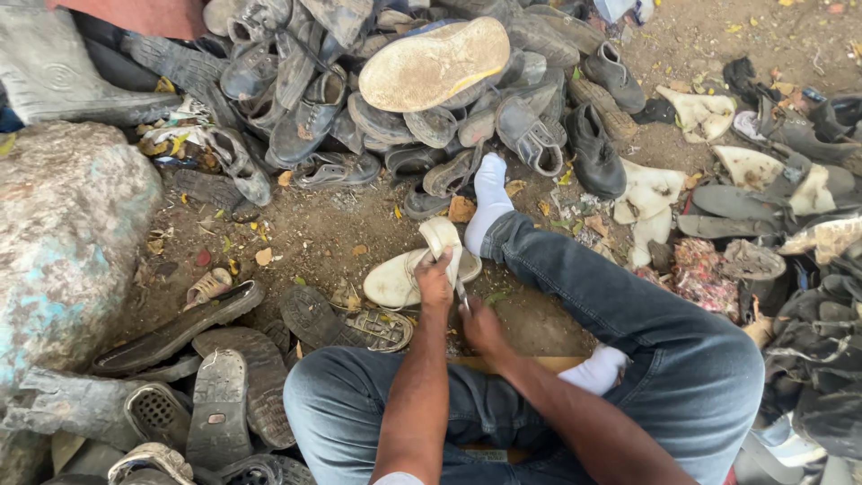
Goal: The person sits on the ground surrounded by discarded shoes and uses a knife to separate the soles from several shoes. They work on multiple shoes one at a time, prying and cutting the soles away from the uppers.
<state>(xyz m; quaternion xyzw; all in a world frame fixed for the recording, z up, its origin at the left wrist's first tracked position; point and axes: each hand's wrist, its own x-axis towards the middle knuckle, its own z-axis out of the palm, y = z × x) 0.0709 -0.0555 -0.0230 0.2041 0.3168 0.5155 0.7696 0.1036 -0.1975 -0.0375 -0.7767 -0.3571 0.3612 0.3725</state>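
Head view: left hand (435, 278) grips the cream shoe (404, 277); right hand (482, 325) closed on a thin tool (461, 295).

The shoe (409, 274) held in the hands was cream-white, with a matching pale sole strip (442, 241). The jeans (646, 332) were blue denim and the socks (489, 199) white. The shoe pile (359, 99) was mostly dusty grey-black, topped by one tan sole (434, 65), on brown dirt ground (314, 224).
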